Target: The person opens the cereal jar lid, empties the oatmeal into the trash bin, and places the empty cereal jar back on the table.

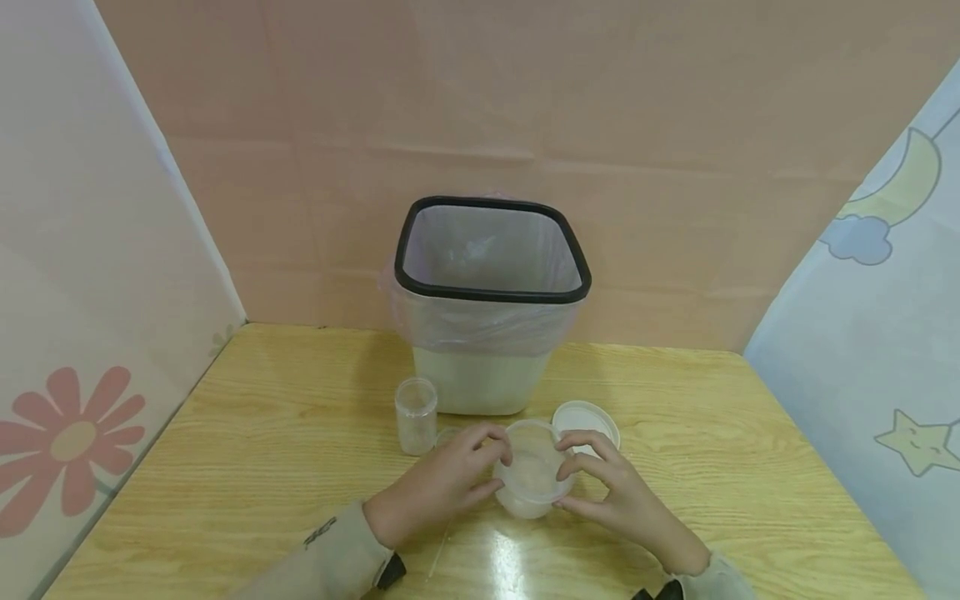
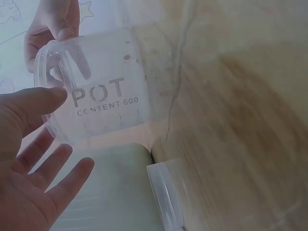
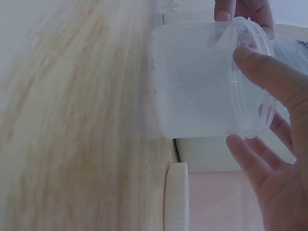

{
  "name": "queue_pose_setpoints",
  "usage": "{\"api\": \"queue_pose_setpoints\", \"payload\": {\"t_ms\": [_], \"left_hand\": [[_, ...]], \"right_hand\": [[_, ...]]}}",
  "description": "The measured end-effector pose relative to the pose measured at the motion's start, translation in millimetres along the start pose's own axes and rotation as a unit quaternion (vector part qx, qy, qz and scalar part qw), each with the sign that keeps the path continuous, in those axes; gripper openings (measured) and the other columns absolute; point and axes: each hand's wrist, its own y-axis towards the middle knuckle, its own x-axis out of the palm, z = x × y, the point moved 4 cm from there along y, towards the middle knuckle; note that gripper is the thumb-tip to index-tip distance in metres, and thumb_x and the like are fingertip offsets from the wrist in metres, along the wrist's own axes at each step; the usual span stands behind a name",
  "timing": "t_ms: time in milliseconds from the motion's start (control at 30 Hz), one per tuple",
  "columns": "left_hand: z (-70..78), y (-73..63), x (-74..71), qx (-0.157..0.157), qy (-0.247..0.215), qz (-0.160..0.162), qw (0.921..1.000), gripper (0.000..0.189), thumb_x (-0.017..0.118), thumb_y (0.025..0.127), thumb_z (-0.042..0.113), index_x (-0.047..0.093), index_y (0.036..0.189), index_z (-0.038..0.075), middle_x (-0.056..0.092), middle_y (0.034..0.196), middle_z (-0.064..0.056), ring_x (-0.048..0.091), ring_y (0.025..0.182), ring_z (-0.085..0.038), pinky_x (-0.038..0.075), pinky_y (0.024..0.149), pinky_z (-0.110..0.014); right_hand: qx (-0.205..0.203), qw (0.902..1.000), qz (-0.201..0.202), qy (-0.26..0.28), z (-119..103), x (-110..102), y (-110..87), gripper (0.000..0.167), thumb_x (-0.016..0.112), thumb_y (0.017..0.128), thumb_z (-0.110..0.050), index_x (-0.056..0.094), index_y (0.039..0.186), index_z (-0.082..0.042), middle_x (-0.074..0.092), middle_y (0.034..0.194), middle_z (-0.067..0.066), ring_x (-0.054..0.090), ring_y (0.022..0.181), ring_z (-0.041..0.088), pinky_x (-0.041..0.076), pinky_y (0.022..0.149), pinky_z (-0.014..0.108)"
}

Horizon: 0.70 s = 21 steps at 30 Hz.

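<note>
A clear plastic pot [image 1: 531, 479] stands upright between the two hands, low at the tabletop. Lettering reading POT CONTENT 600 marks its side in the left wrist view. My left hand [image 1: 457, 471] holds the rim on the left, its thumb [image 2: 55, 97] on the rim band and several fingers spread off it. On the other side, my right hand [image 1: 611, 483] grips the rim, thumb [image 3: 255, 62] against the band and fingertips around the edge. A round white lid [image 1: 588, 421] lies just behind the right hand. Beyond my left hand is a clear lid [image 2: 166, 195], mostly hidden in the head view.
A pale bin [image 1: 480, 379] with a black rim and a pinkish bag liner stands behind the pot. Left of its base is an uncapped clear jar [image 1: 416, 417]. A thin strand [image 1: 439, 554] lies on the wooden table [image 1: 247, 450]. Printed sheets enclose three sides.
</note>
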Motion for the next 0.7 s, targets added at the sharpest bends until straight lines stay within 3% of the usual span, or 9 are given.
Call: {"api": "queue_pose_setpoints", "payload": {"t_ms": [267, 533, 700], "left_hand": [[-2.2, -1.6, -2.9, 0.010, 0.012, 0.014, 0.9998, 0.026, 0.078, 0.091, 0.012, 0.063, 0.113, 0.011, 0.057, 0.126, -0.006, 0.062, 0.109, -0.017, 0.053, 0.092, -0.020], [-1.5, -4.8, -5.7, 0.017, 0.043, 0.024, 0.9987, 0.022, 0.076, 0.093, 0.014, 0.064, 0.112, 0.012, 0.060, 0.117, -0.002, 0.063, 0.099, -0.013, 0.053, 0.084, -0.016], [-0.1, -9.8, -11.8, 0.034, 0.072, 0.026, 0.9965, 0.025, 0.079, 0.090, 0.014, 0.066, 0.111, 0.012, 0.061, 0.116, -0.002, 0.063, 0.098, -0.012, 0.053, 0.083, -0.014]], "right_hand": [[0.012, 0.9999, 0.007, -0.007, 0.0, -1.7, -0.7, 0.023, 0.083, 0.086, -0.024, 0.067, 0.101, -0.019, 0.055, 0.126, 0.014, 0.048, 0.125, 0.023, 0.036, 0.113, 0.021], [0.012, 0.9997, 0.009, -0.019, 1.9, -5.6, -4.2, 0.039, 0.089, 0.076, -0.012, 0.067, 0.108, -0.015, 0.055, 0.127, 0.014, 0.049, 0.125, 0.021, 0.039, 0.111, 0.021], [0.006, 0.9997, 0.008, -0.021, 2.2, -11.4, -5.2, 0.038, 0.090, 0.075, -0.012, 0.068, 0.107, -0.014, 0.055, 0.126, 0.015, 0.051, 0.123, 0.020, 0.039, 0.110, 0.019]]}}
